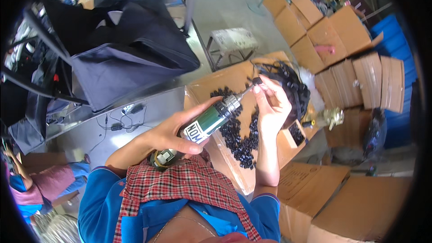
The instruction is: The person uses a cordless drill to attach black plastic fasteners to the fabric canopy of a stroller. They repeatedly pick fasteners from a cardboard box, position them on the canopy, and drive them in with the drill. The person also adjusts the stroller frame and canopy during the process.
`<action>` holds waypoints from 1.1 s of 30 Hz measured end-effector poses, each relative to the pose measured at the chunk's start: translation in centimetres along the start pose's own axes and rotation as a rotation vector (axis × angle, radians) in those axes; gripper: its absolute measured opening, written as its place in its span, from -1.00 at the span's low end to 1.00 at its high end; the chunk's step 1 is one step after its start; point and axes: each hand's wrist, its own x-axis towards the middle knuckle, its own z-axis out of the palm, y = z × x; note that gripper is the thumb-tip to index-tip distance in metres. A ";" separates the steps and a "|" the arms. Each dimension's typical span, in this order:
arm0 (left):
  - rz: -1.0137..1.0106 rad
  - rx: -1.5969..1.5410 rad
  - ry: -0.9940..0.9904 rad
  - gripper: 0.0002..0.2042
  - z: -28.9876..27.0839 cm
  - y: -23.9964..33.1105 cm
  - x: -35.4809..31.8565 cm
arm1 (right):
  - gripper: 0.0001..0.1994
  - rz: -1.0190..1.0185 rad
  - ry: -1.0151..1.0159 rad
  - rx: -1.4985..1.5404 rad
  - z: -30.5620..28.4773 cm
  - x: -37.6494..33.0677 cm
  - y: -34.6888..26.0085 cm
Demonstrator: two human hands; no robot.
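My left hand (173, 132) is wrapped round the green and silver body of an electric screwdriver (210, 120). Its bit points away to the upper right and reaches a small black plastic part (257, 81). Thumb and fingers of my right hand (272, 101) pinch that part at the bit's tip. Whether a screw sits there is too small to tell. Beneath the tool, many small black parts (243, 155) lie heaped on a cardboard-covered table (220, 150). A tangle of black straps or cords (292, 83) lies just beyond my right hand.
By my right forearm stands a small open box (294, 134) of black pieces. Large cartons (324, 198) crowd the right, with more cartons (330, 31) behind. Black fabric bags (130, 54) fill the left bench. A stool (234, 39) stands beyond the table. Another person (47, 182) sits at far left.
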 end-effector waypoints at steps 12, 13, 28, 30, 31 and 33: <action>0.468 0.119 0.058 0.16 -7.5 7.8 -19.9 | -0.70 -0.612 -0.565 0.166 25.2 2.0 -6.9; 0.490 0.120 0.103 0.18 -8.0 8.3 -21.8 | -0.65 -0.678 -0.632 0.138 27.5 2.7 -7.3; 0.788 0.080 0.360 0.04 -18.7 14.6 -28.9 | -0.70 -0.533 -0.714 -0.083 51.8 13.6 -6.8; 0.783 0.078 0.356 0.02 -19.6 15.4 -28.3 | -0.70 -0.549 -0.756 -0.071 51.4 13.8 -6.9; 0.780 0.072 0.350 0.02 -20.1 15.7 -28.0 | -0.69 -0.557 -0.777 -0.061 51.3 13.9 -6.9; 0.772 0.062 0.337 0.01 -20.9 16.2 -27.4 | -0.66 -0.564 -0.822 -0.063 51.2 14.4 -6.8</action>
